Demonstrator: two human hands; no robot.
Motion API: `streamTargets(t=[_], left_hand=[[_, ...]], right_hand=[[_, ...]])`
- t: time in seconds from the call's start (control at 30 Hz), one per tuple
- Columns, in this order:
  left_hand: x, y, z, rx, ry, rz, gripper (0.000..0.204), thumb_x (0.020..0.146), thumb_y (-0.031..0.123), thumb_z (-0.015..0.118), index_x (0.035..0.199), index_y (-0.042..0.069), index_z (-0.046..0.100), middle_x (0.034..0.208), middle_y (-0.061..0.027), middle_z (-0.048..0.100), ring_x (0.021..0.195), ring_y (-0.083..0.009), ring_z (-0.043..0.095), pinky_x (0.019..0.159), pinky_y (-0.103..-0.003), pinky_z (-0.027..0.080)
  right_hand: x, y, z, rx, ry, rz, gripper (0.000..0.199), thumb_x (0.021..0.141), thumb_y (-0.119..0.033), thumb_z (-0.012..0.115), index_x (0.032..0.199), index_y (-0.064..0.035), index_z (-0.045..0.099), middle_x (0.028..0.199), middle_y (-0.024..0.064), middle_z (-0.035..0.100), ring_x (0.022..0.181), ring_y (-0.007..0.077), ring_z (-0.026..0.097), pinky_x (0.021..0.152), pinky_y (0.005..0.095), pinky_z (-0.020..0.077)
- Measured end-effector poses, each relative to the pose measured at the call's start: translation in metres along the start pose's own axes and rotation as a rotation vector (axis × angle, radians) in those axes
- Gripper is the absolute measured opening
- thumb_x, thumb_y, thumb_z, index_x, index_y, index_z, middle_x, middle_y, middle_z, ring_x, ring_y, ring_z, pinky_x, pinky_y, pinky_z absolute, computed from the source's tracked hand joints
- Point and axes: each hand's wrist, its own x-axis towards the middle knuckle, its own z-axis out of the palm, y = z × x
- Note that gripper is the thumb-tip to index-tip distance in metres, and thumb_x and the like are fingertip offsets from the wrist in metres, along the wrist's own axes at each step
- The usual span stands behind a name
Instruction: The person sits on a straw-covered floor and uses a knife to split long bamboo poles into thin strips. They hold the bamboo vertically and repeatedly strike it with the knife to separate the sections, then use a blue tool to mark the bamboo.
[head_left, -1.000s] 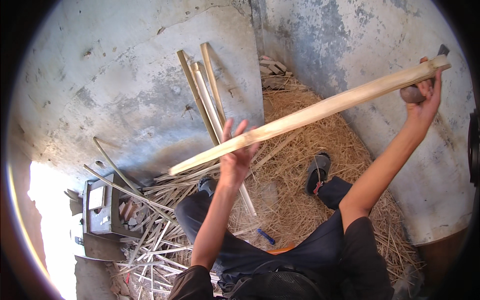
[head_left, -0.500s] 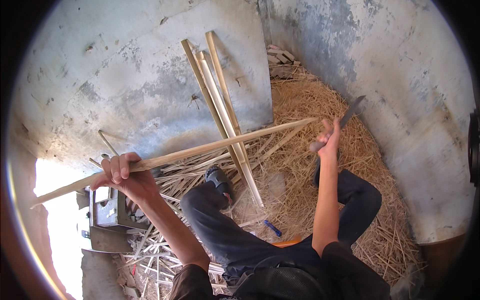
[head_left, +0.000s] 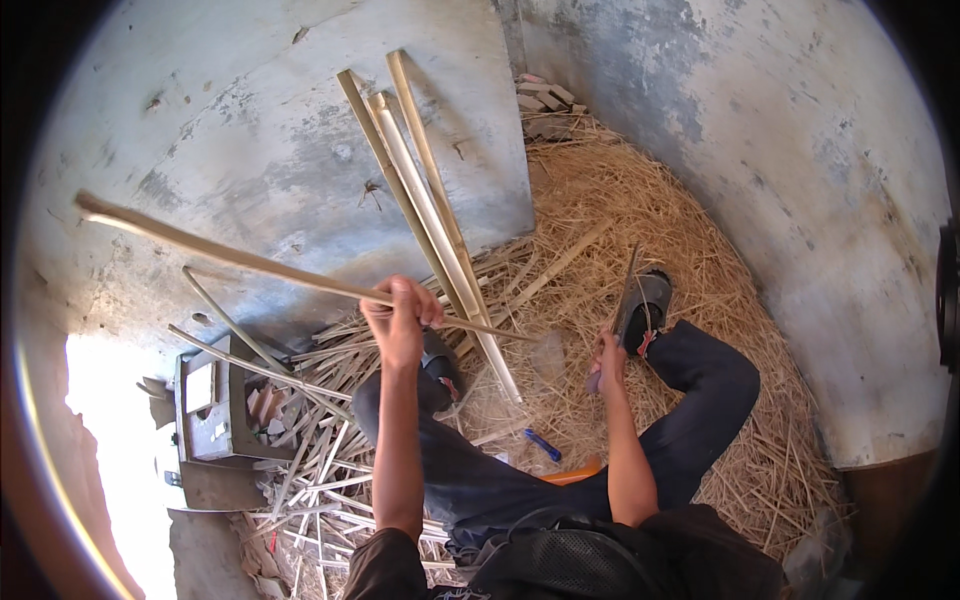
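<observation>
A long split bamboo strip [head_left: 230, 255] is gripped in my left hand [head_left: 403, 318], in front of my left knee. Its longer part slants up to the left, and its thin end points right, over the floor between my feet. My right hand [head_left: 607, 362] is closed round the handle of a knife [head_left: 629, 285], beside my right shoe [head_left: 650, 300]. The knife's dark blade points up and away from me, seen nearly edge-on. Blade and strip are apart.
Several bamboo lengths [head_left: 420, 185] lean on the wall ahead. Shavings [head_left: 600, 200] cover the floor to the right; loose strips [head_left: 330, 450] are piled left beside a grey box [head_left: 215, 415]. A blue tool [head_left: 542, 444] and an orange object [head_left: 577, 473] lie between my legs.
My left hand has moved right and turned, so the strip's left end has swung up and its right end down. My right hand has lowered the knife toward my right shoe.
</observation>
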Motion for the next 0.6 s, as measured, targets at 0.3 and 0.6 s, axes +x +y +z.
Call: streamTargets(t=[0.3,0.6], left_hand=[[-0.013,-0.09,0.005,0.049,0.07,-0.156,0.042,0.106,0.023,0.054,0.07,0.002,0.05,0.06,-0.0045,0.051,0.054,-0.0124,0.051,0.052,-0.03,0.049],[-0.012,-0.101,0.012,0.108,0.095,-0.189,0.039,0.106,0.028,0.054,0.079,0.0,0.059,0.063,-0.0029,0.052,0.053,-0.0105,0.05,0.051,-0.028,0.047]], right_hand=[[-0.022,0.089,-0.017,-0.157,-0.2,0.135,0.02,0.09,-0.02,0.06,0.077,-0.0079,0.05,0.054,-0.0003,0.04,0.042,0.0101,0.037,0.04,0.029,0.0322],[-0.025,0.117,-0.021,-0.346,-0.219,0.234,0.023,0.091,-0.018,0.059,0.074,-0.0069,0.049,0.053,-0.0001,0.039,0.041,0.0113,0.037,0.041,0.0297,0.0328]])
